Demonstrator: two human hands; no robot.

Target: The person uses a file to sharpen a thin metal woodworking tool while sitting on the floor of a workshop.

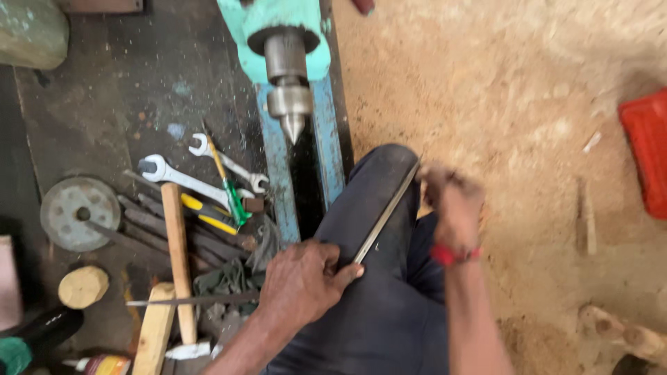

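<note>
A long thin grey metal tool, like a lathe chisel or file (385, 215), lies diagonally across my raised knee in dark trousers (375, 208). My left hand (302, 281) grips its lower end. My right hand (450, 201), blurred and with a red band at the wrist, is closed at its upper end. Just beyond the knee stands a teal lathe tailstock with a pointed steel centre (292, 90).
To the left on the dark bench lie two spanners (177, 177), a green-handled screwdriver (229, 187), a yellow-handled tool (205, 215), a hammer with a wooden handle (178, 264), a round metal disc (80, 212) and a wooden block (83, 286). Sawdust covers the floor; a red crate (646, 153) stands at right.
</note>
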